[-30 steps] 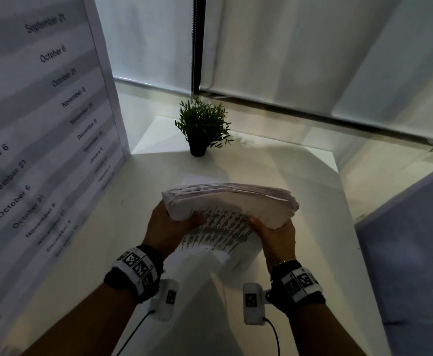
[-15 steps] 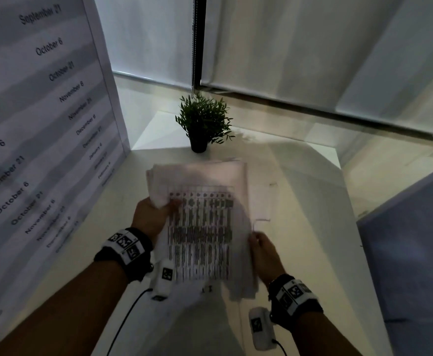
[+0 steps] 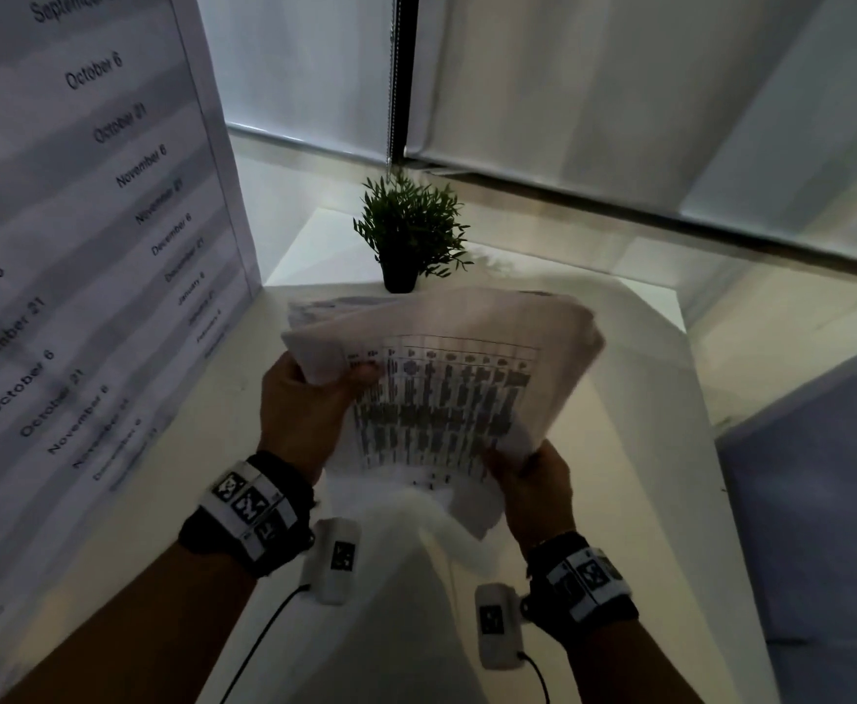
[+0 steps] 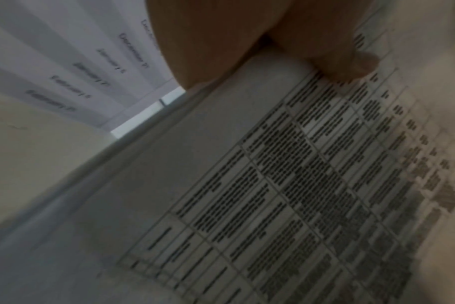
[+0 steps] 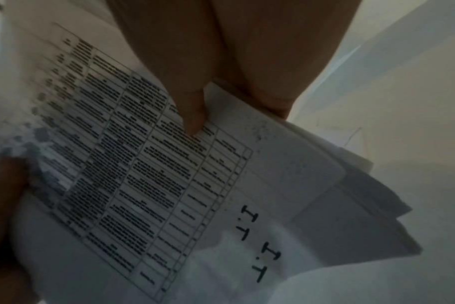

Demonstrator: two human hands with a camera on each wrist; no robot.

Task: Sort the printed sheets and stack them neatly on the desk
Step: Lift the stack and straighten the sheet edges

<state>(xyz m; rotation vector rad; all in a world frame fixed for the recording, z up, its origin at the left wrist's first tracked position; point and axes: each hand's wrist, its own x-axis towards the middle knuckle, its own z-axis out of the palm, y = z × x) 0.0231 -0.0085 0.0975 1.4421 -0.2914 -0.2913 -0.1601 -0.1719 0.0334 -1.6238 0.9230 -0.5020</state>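
Observation:
A bundle of printed sheets [image 3: 446,393] hangs in the air above the white desk [image 3: 660,449], its top page showing a dense table of black text. My left hand [image 3: 304,398] grips the bundle's upper left corner, thumb on the printed face [image 4: 351,61]. At the lower right edge my right hand [image 3: 528,470] pinches the sheets [image 5: 169,164], thumb on top and fingers underneath. The sheets [image 4: 299,185] are fanned and uneven, with several corners sticking out at the bottom right. "I.T" is handwritten twice near the bottom margin [image 5: 257,242].
A small potted plant [image 3: 408,236] stands at the desk's far edge, just beyond the sheets. A tall board printed with dates [image 3: 86,246] rises along the left side. Window blinds [image 3: 619,94] hang behind. A blue-grey panel [image 3: 822,475] stands at the right.
The bundle went from a flat, edge-on hold to being tipped up with the printed page facing me, and it now sits higher and tilted to the right. Both hands kept their hold.

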